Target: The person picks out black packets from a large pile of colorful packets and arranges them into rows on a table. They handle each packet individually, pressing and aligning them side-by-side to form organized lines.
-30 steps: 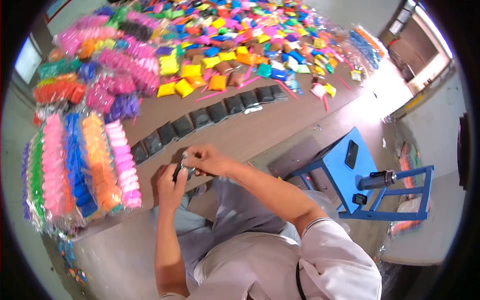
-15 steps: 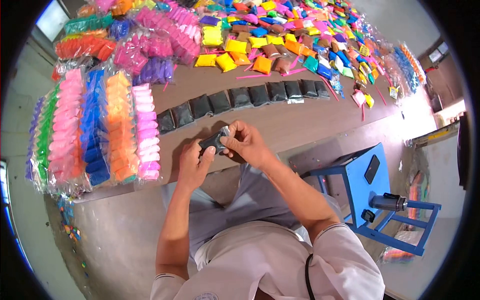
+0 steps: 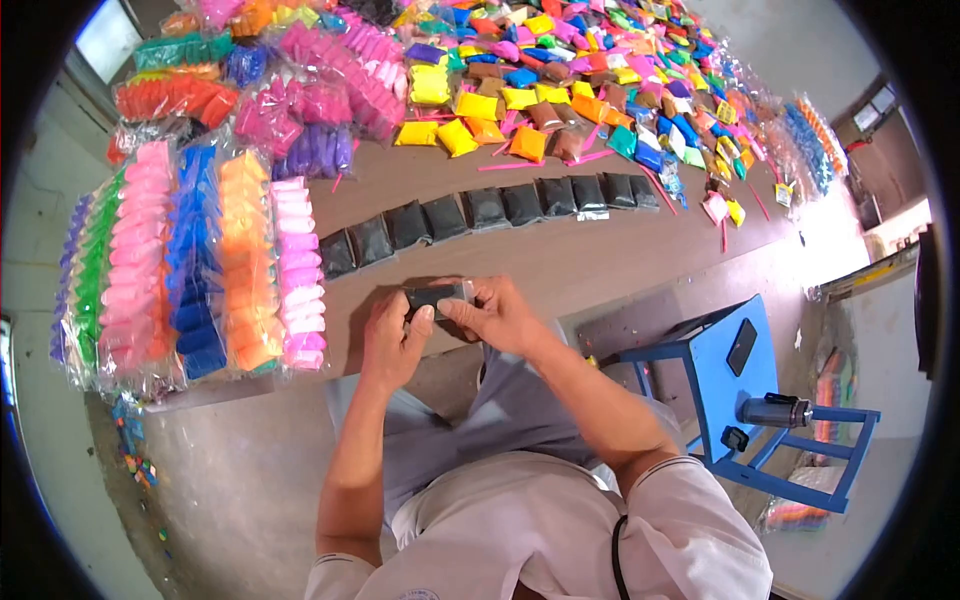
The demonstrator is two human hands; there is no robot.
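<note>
A small black packet (image 3: 436,296) is held level between my two hands, just over the table's near edge. My left hand (image 3: 392,335) grips its left end, with the thumb on the near side. At the right end, the thumb and fingers of my right hand (image 3: 490,312) pinch the clear wrapper. Beyond my hands, a curved row of several black packets (image 3: 485,208) lies side by side on the brown table (image 3: 560,245).
Bundles of coloured packets (image 3: 195,260) stand at the left. A heap of small colourful packets (image 3: 600,70) and pink sticks covers the far side. At the right is a blue stool (image 3: 712,385) with a phone (image 3: 742,347) and a flask (image 3: 776,408).
The packet in my hands has turned from slanted to level. My right hand has come down and its fingers now lie along the packet's right end. The view has shifted slightly.
</note>
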